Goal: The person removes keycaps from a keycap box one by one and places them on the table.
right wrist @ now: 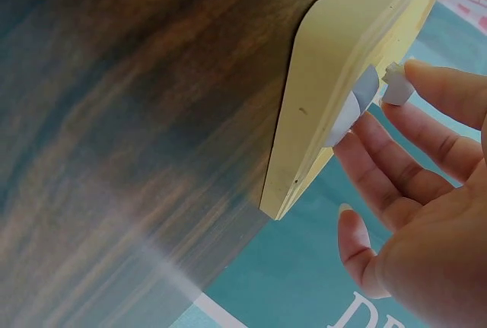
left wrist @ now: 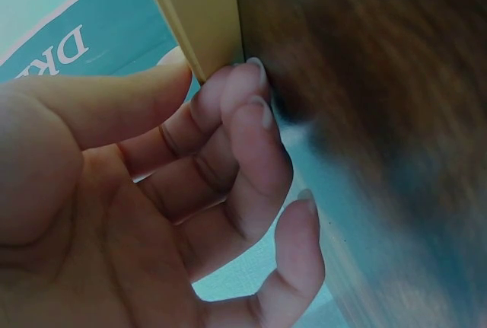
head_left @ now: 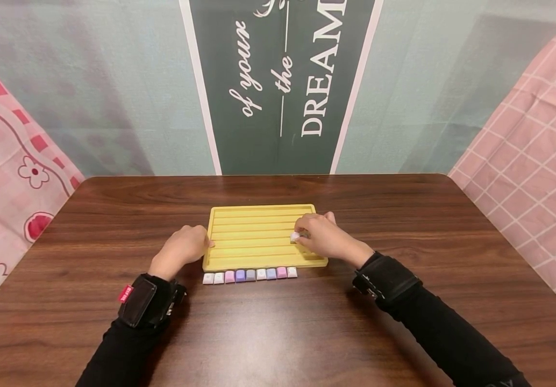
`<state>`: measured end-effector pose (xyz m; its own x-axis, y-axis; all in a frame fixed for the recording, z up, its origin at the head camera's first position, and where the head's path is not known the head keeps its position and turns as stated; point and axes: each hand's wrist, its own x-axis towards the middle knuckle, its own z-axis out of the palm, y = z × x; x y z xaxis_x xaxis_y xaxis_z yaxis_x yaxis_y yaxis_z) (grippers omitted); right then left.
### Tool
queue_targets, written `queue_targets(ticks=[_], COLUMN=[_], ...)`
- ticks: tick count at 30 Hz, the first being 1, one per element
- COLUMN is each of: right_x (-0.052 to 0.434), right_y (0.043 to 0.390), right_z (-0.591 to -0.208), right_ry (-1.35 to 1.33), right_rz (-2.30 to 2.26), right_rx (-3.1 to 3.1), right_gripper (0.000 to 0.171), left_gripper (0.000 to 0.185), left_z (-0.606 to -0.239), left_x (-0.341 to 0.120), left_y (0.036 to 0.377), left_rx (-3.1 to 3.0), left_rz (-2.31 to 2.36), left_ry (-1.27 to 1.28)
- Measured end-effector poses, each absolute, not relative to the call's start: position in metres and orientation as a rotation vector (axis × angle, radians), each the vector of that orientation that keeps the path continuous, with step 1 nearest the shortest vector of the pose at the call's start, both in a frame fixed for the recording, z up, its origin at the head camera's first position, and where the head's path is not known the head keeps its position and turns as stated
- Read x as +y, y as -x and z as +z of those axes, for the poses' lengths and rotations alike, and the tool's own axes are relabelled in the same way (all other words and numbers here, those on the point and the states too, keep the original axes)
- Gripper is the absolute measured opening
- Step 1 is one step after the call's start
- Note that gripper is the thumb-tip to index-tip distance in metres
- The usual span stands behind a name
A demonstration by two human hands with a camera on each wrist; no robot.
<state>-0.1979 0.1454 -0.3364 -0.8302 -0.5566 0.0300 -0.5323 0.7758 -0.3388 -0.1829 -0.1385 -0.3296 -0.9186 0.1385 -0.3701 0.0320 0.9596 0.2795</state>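
Note:
A shallow yellow tray point(head_left: 254, 236) with raised ridges running across it lies on the table. My left hand point(head_left: 184, 248) grips its left edge; in the left wrist view, the thumb point(left wrist: 144, 100) is on one side of the rim and bent fingertips are on the other. Over the right part of the tray, my right hand point(head_left: 323, 236) pinches a small white keycap point(head_left: 294, 236) between thumb and index finger. The right wrist view shows this keycap point(right wrist: 397, 86) beside a grey keycap point(right wrist: 367, 88) and a white one point(right wrist: 344, 121) inside the tray, near the other fingertips.
Several keycaps in white, pink, purple, grey and blue form a row point(head_left: 250, 275) along the tray's near edge on the brown wooden table point(head_left: 258, 333). A curtain with lettering point(head_left: 278, 86) hangs behind the table, with pink cloths point(head_left: 534, 134) at the sides.

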Motion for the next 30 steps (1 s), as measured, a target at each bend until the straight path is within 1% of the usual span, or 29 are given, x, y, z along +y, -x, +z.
queue_targets(ticks=[13, 24, 30], right_x=[0.1492, 0.1513, 0.1530], right_y=[0.1954, 0.1913, 0.1888], right_z=[-0.3363, -0.3341, -0.3348], right_ry=[0.914, 0.990, 1.023], right_rz=[-0.543, -0.561, -0.590], right_rx=[2.909, 2.909, 2.903], right_gripper=[0.012, 0.009, 0.009], left_gripper=[0.022, 0.022, 0.022], left_z=[-0.3305, -0.3307, -0.3310], left_x=[-0.1397, -0.1410, -0.1391], left_y=[0.1830, 0.1823, 0.1836], left_rx=[2.730, 2.736, 2.722], left_rz=[0.389, 0.396, 0.375], left_ry=[-0.168, -0.180, -0.146])
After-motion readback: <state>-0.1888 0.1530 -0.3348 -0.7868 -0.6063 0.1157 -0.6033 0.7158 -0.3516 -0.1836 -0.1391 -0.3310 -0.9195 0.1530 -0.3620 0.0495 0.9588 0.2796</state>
